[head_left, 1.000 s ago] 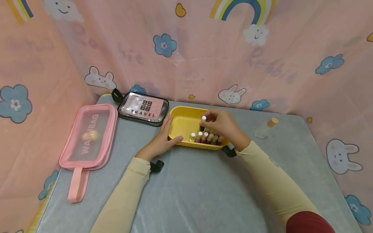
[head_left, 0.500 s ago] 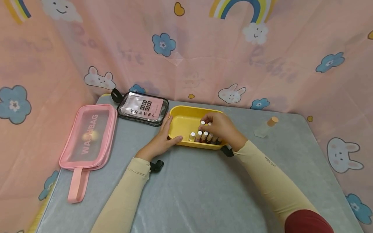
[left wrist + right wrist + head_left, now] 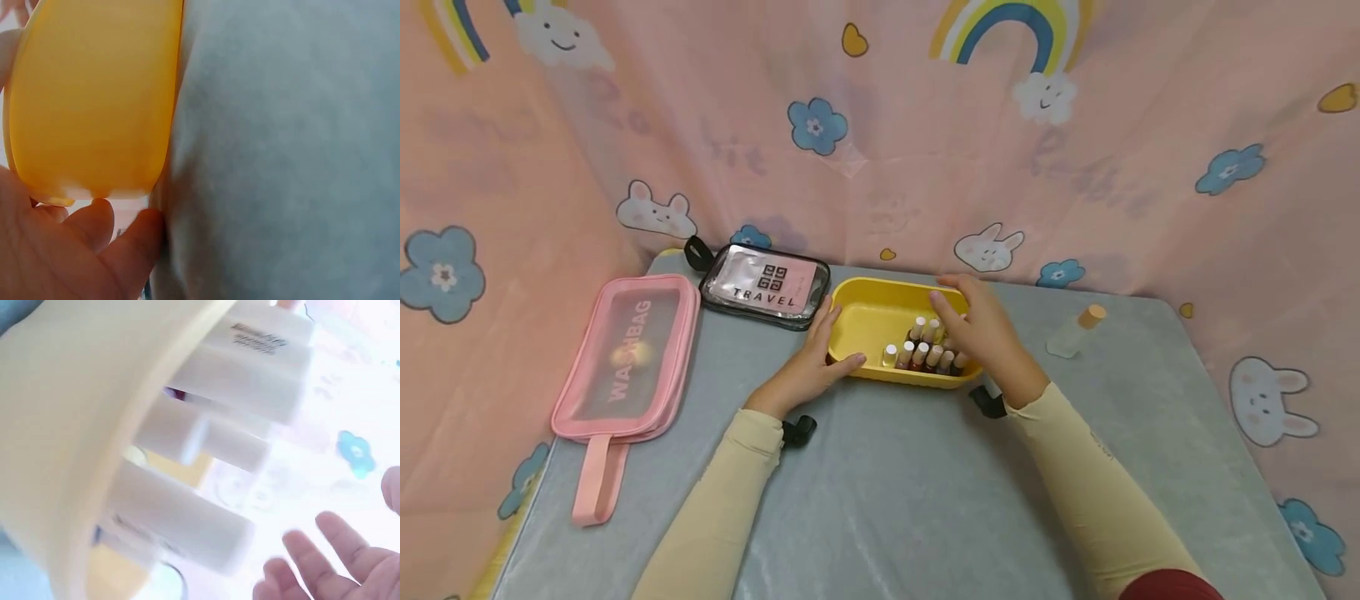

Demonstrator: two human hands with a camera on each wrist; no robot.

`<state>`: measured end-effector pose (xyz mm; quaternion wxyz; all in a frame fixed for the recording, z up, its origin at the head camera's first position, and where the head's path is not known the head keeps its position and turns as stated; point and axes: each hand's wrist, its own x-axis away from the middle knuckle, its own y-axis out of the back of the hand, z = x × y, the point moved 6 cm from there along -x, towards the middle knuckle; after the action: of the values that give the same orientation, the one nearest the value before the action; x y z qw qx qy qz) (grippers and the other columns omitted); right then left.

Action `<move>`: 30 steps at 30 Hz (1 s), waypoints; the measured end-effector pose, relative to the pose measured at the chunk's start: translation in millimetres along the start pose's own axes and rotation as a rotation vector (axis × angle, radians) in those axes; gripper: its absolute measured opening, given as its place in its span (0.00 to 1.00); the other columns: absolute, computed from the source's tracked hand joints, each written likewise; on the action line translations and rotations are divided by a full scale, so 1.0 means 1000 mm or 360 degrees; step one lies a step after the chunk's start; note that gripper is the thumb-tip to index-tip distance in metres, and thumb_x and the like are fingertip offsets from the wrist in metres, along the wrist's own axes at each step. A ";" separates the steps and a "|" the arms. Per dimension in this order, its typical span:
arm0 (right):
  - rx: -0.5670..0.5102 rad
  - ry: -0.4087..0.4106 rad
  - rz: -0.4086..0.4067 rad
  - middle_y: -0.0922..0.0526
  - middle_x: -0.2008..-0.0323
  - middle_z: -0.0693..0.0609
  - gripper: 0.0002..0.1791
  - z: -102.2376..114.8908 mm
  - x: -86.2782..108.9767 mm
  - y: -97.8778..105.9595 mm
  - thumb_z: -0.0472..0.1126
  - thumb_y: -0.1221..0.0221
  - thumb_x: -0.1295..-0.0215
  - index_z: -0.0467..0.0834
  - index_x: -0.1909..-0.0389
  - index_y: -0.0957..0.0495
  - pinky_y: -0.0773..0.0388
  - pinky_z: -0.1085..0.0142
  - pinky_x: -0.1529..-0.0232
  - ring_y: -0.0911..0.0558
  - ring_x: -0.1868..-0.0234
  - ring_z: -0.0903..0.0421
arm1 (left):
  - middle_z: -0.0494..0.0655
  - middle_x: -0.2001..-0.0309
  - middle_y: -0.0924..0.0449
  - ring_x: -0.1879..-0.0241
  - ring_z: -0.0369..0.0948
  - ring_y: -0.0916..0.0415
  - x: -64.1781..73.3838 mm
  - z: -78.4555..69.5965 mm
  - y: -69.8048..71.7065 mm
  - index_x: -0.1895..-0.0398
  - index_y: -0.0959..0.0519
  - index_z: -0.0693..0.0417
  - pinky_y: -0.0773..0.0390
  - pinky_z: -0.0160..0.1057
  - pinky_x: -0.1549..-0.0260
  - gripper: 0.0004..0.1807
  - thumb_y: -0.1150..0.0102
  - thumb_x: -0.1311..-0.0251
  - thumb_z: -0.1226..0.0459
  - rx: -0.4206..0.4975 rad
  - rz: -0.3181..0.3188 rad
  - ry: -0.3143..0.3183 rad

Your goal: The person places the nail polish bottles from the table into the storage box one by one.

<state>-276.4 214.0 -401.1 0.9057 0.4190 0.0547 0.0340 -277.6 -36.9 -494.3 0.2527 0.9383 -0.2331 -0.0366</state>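
Note:
A yellow plastic box (image 3: 861,321) stands on the table, filling much of the left wrist view. My left hand (image 3: 805,362) holds its left end, thumb over the near rim and fingers along the end wall. Nail polish bottles (image 3: 921,357) with long white caps stand in a row along the near wall. Behind them a second row begins, with a bottle (image 3: 919,327) at its left end. My right hand (image 3: 988,333) hovers over the box's right end, fingers spread and holding nothing. In the right wrist view its fingers (image 3: 340,540) are apart from the white caps (image 3: 187,515).
A clear bottle with a wooden-coloured cap (image 3: 1092,316) lies tilted on the grey tablecloth (image 3: 880,500) to the right. A black-edged travel pouch (image 3: 767,283) lies left of the box, and a pink wash bag (image 3: 632,358) farther left. A patterned pink curtain (image 3: 895,150) hangs behind.
My right hand has let go of a nail polish bottle in the back row, drawn back to the right and spread its fingers. My left hand stays on the box.

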 end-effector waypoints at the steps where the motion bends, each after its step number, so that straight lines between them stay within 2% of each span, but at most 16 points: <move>1: 0.0036 0.0029 -0.0043 0.33 0.23 0.42 0.32 0.003 0.004 0.003 0.58 0.49 0.17 0.42 0.23 0.31 0.39 0.39 0.25 0.38 0.23 0.39 | 0.42 0.14 0.78 0.16 0.54 0.65 0.001 0.001 0.002 0.12 0.65 0.46 0.50 0.63 0.24 0.57 0.35 0.28 0.45 -0.0023 -0.0015 0.0013; 4: 0.0135 0.0127 -0.0184 0.39 0.20 0.43 0.34 0.013 0.017 0.008 0.56 0.50 0.16 0.41 0.20 0.35 0.44 0.38 0.24 0.43 0.20 0.39 | 0.43 0.13 0.76 0.18 0.60 0.55 0.006 -0.001 0.010 0.11 0.65 0.41 0.42 0.66 0.27 0.59 0.34 0.30 0.43 -0.0121 -0.0109 0.0050; 6: 0.0187 0.0187 -0.0297 0.40 0.19 0.43 0.34 0.019 0.027 0.010 0.56 0.50 0.17 0.40 0.20 0.36 0.46 0.37 0.24 0.44 0.21 0.39 | 0.45 0.13 0.76 0.20 0.63 0.49 0.010 -0.007 0.017 0.11 0.65 0.40 0.37 0.67 0.30 0.59 0.34 0.30 0.42 -0.0228 -0.0194 0.0038; 9: 0.0285 0.0270 -0.0455 0.40 0.19 0.40 0.35 0.027 0.045 0.008 0.55 0.49 0.18 0.39 0.20 0.35 0.47 0.37 0.24 0.43 0.22 0.36 | 0.49 0.13 0.73 0.20 0.64 0.50 0.018 -0.026 0.025 0.11 0.62 0.44 0.39 0.67 0.29 0.55 0.38 0.27 0.42 -0.0457 -0.0349 -0.0060; 11: 0.0366 0.0291 -0.0527 0.41 0.19 0.38 0.35 0.030 0.057 0.003 0.55 0.49 0.19 0.40 0.20 0.35 0.50 0.33 0.25 0.44 0.22 0.34 | 0.52 0.13 0.69 0.19 0.63 0.55 0.025 -0.043 0.027 0.11 0.57 0.46 0.46 0.68 0.26 0.49 0.44 0.24 0.41 -0.0669 -0.0468 -0.0158; 15: 0.0538 0.0229 -0.0579 0.44 0.18 0.38 0.36 0.033 0.077 -0.013 0.58 0.48 0.21 0.45 0.19 0.35 0.60 0.24 0.28 0.49 0.21 0.31 | 0.56 0.14 0.61 0.19 0.65 0.65 0.046 -0.072 0.015 0.13 0.48 0.42 0.60 0.75 0.27 0.39 0.62 0.19 0.37 -0.1039 -0.0702 -0.0372; 18: 0.0633 0.0174 -0.0570 0.45 0.18 0.39 0.38 0.031 0.089 -0.030 0.60 0.47 0.22 0.47 0.18 0.36 0.64 0.20 0.31 0.51 0.20 0.30 | 0.55 0.15 0.60 0.18 0.64 0.69 0.059 -0.082 -0.002 0.15 0.44 0.37 0.63 0.79 0.30 0.38 0.73 0.20 0.34 -0.1160 -0.0832 -0.0470; 20: 0.0672 0.0153 -0.0557 0.46 0.17 0.39 0.38 0.029 0.094 -0.041 0.60 0.46 0.23 0.47 0.18 0.36 0.65 0.19 0.32 0.52 0.20 0.29 | 0.54 0.14 0.61 0.18 0.63 0.69 0.065 -0.084 -0.013 0.15 0.43 0.36 0.63 0.79 0.31 0.38 0.76 0.20 0.33 -0.1198 -0.0891 -0.0485; 23: 0.0712 0.0102 -0.0525 0.47 0.17 0.41 0.39 0.024 0.100 -0.055 0.60 0.43 0.24 0.49 0.18 0.36 0.65 0.18 0.33 0.54 0.19 0.30 | 0.53 0.14 0.60 0.18 0.62 0.67 0.070 -0.079 -0.029 0.15 0.42 0.37 0.63 0.79 0.31 0.37 0.73 0.19 0.35 -0.1218 -0.0927 -0.0462; 27: 0.0722 0.0040 -0.0480 0.47 0.17 0.41 0.39 0.015 0.104 -0.067 0.61 0.42 0.24 0.50 0.18 0.36 0.65 0.17 0.34 0.57 0.18 0.32 | 0.52 0.14 0.57 0.18 0.61 0.66 0.072 -0.069 -0.046 0.15 0.40 0.38 0.60 0.78 0.31 0.37 0.56 0.21 0.38 -0.1227 -0.0913 -0.0404; 30: 0.0704 0.0019 -0.0454 0.48 0.16 0.41 0.39 0.012 0.106 -0.071 0.61 0.43 0.24 0.50 0.18 0.36 0.67 0.18 0.34 0.59 0.18 0.32 | 0.51 0.14 0.57 0.17 0.61 0.66 0.073 -0.064 -0.052 0.16 0.40 0.38 0.57 0.78 0.32 0.39 0.48 0.26 0.40 -0.1235 -0.0907 -0.0374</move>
<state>-169.0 170.7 -454.9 0.7874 0.5947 0.1246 -0.1043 -179.1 -1.0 -460.4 0.5354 0.7909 0.0367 -0.2940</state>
